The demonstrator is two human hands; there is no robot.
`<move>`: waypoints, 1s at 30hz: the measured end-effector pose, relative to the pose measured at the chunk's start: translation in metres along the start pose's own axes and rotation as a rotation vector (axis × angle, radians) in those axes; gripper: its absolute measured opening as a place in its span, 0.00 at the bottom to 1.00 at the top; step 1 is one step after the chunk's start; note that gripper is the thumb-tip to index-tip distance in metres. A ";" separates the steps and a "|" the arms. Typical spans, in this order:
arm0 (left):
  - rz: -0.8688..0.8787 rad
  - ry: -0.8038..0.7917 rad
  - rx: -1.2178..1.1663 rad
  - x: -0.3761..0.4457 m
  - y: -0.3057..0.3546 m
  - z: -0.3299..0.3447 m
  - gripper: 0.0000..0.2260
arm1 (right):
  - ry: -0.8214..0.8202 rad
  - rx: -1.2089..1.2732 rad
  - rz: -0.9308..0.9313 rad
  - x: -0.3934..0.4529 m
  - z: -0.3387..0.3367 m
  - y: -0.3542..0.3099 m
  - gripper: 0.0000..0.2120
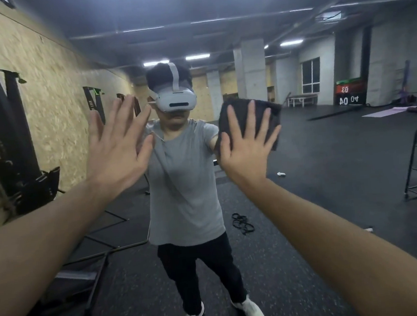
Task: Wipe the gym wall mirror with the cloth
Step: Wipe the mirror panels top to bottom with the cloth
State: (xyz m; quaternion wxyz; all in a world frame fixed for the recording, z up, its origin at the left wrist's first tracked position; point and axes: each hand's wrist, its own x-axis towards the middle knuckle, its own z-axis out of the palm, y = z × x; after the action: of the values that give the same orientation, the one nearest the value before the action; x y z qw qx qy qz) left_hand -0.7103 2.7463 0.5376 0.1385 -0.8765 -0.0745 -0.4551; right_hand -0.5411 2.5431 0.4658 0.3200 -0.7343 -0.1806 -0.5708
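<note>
Your right hand (245, 152), right of centre in the frame, lies flat with fingers spread, pressing the dark cloth (261, 113) against the mirror (326, 148); an open palm likely spreads pressure so the cloth wipes evenly. The cloth sits under your palm and fingers, its edges showing above and to the right of them. Your left hand (117, 150), left of centre, is released and splayed, holding nothing, probably bracing on the glass, though contact is unclear.

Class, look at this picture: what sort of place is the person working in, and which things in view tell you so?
Most likely a gym, seen in a wall mirror. Signs: dark rubber flooring, a purple exercise mat on it, and numbered boxes whose digits read reversed.
</note>
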 end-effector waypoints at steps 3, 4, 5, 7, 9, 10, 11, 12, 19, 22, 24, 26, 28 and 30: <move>-0.003 0.003 0.010 -0.016 -0.029 -0.006 0.28 | -0.060 0.022 -0.218 -0.025 0.014 -0.072 0.27; 0.011 0.006 0.015 -0.021 -0.038 -0.008 0.28 | -0.070 0.042 -0.279 -0.031 0.018 -0.094 0.27; 0.033 0.006 0.020 -0.025 -0.047 -0.009 0.27 | -0.079 0.060 -0.336 -0.038 0.022 -0.114 0.26; 0.083 0.002 0.021 -0.029 -0.059 -0.010 0.27 | -0.114 0.076 -0.446 -0.051 0.029 -0.148 0.26; 0.100 -0.003 0.010 -0.029 -0.064 -0.011 0.28 | -0.145 0.099 -0.539 -0.064 0.035 -0.169 0.25; 0.099 -0.005 0.012 -0.029 -0.064 -0.010 0.28 | -0.150 0.116 -0.560 -0.067 0.037 -0.172 0.24; 0.092 -0.004 0.021 -0.029 -0.062 -0.009 0.28 | -0.148 0.130 -0.576 -0.067 0.037 -0.173 0.23; 0.084 0.001 0.032 -0.029 -0.061 -0.007 0.28 | -0.140 0.142 -0.599 -0.065 0.036 -0.170 0.22; -0.048 0.028 0.006 -0.036 -0.032 0.007 0.31 | -0.138 0.047 -0.634 -0.034 0.011 -0.074 0.23; -0.097 0.036 -0.015 -0.039 -0.015 0.016 0.33 | -0.182 -0.042 -0.486 -0.021 -0.006 0.000 0.24; -0.113 0.055 -0.020 -0.041 -0.004 0.022 0.33 | -0.197 -0.088 -0.354 -0.013 -0.018 0.052 0.25; -0.131 0.089 -0.011 -0.041 0.008 0.027 0.33 | -0.217 -0.129 -0.197 -0.007 -0.028 0.098 0.27; -0.158 0.113 -0.026 -0.040 0.020 0.031 0.33 | -0.230 -0.149 -0.018 -0.004 -0.036 0.133 0.28; -0.172 0.139 -0.050 -0.038 0.028 0.033 0.33 | -0.217 -0.118 0.169 -0.006 -0.042 0.154 0.30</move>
State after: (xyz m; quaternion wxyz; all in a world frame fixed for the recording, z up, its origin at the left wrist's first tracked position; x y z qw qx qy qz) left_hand -0.6993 2.7301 0.4837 0.0818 -0.8364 -0.1283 -0.5265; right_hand -0.4757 2.4032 0.4259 0.3020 -0.8218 -0.1178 -0.4686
